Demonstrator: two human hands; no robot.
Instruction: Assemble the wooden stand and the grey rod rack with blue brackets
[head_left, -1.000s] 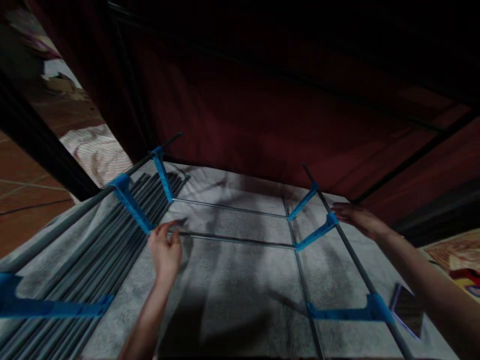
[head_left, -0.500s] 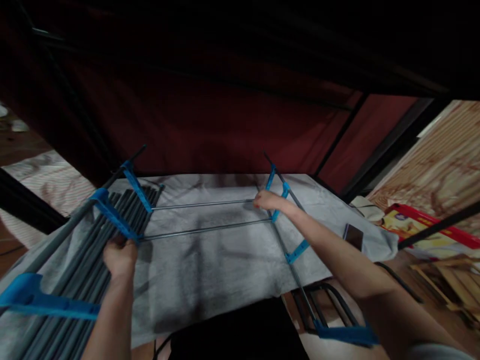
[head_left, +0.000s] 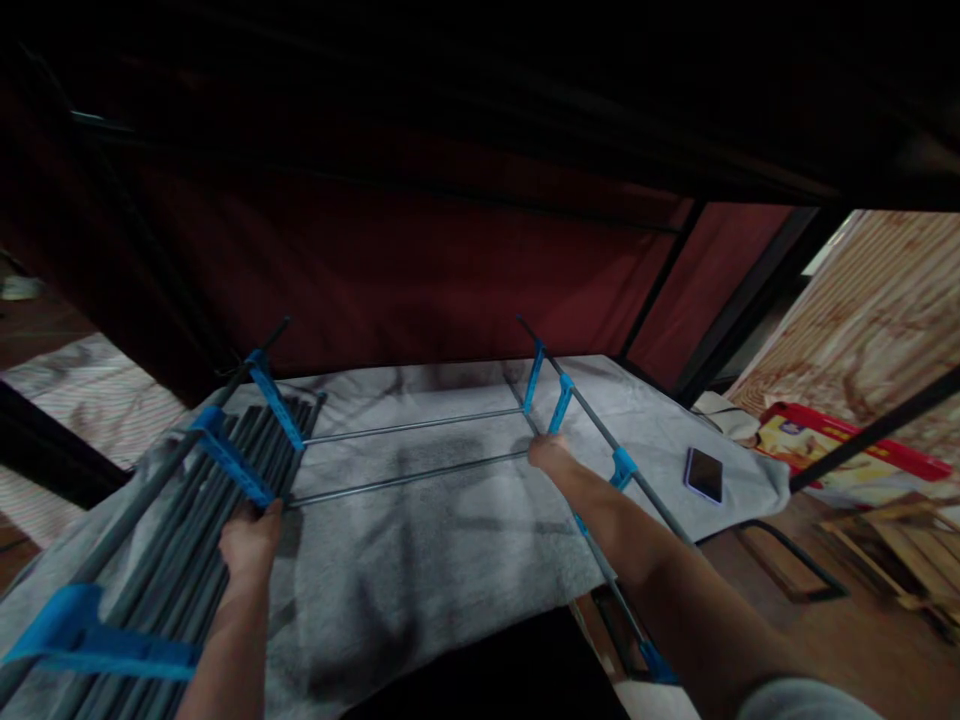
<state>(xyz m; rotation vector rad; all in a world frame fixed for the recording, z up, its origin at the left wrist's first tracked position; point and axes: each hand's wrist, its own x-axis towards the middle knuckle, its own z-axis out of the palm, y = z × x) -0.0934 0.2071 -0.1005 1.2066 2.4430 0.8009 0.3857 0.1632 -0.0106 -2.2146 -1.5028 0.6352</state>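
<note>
Two thin metal rods run across the grey cloth, the far one (head_left: 412, 427) and the near one (head_left: 412, 478), between blue brackets on long grey tubes. My left hand (head_left: 251, 530) is closed on the lower end of a blue bracket (head_left: 236, 470), where the near rod meets it. At the right end of the near rod, my right hand (head_left: 547, 452) is closed just below another blue bracket (head_left: 560, 403); its fingertips are hidden. Several grey tubes (head_left: 180, 540) lie side by side under the left frame.
A phone (head_left: 705, 474) lies on the cloth (head_left: 465, 560) at the right. Beyond are a red and yellow box (head_left: 840, 455) and wooden pieces (head_left: 900, 550) on the floor. Dark posts (head_left: 660, 280) and a red fabric wall (head_left: 435, 290) stand behind.
My right hand has moved from the far rod's right end to the near rod's right end. The right frame's tube and brackets have shifted, and the view has turned slightly.
</note>
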